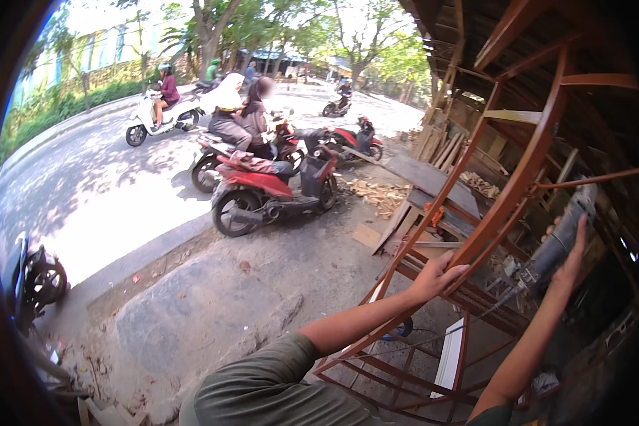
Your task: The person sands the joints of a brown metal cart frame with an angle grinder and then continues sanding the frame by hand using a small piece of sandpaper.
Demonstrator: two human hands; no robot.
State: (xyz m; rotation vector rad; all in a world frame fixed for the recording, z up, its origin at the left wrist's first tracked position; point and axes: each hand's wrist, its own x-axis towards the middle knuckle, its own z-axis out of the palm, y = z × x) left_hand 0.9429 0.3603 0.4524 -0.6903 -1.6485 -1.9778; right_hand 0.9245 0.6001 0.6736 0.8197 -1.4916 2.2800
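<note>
While left-hand fingers (453, 273) clamp a wooden frame (524, 179), seemingly steadying it, right-hand fingers (581, 233) wrap a grey cylindrical tool (559, 241)

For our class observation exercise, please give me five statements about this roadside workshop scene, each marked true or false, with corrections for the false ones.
1. The person's left hand holds a long reddish-brown frame. True.
2. The right hand is empty. False: the right hand holds a dark grey, cylindrical tool.
3. A pile of pale wood pieces lies on the ground in the picture right of the nearest red-and-black scooter. True.
4. The white scooter on the road has no rider. False: a rider in a maroon top sits on the white scooter.
5. The person wears a dark green sleeve. True.
</note>
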